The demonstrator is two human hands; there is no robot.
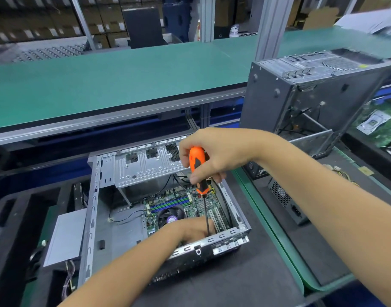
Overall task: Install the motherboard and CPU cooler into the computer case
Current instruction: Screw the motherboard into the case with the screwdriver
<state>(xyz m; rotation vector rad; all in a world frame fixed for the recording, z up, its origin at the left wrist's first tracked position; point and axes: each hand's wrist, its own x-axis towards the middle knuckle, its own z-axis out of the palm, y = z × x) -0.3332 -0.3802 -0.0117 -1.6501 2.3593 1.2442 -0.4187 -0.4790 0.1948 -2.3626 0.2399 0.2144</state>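
An open computer case (91, 218) lies on its side on the dark mat. A green motherboard (179, 201) sits inside it, with a round black CPU cooler (171, 214) near its middle. My right hand (214, 154) grips the orange and black handle of a screwdriver (198, 169), whose thin shaft points straight down into the case. My left hand (189, 231) reaches into the case beside the cooler, fingers down around the lower end of the shaft. The screwdriver tip and my left fingertips are hidden.
A second grey case (305, 100) stands upright at the right. A power supply (287, 201) lies on the mat beside it. More green boards (380, 125) sit at the far right. A green conveyor shelf (123, 80) runs behind.
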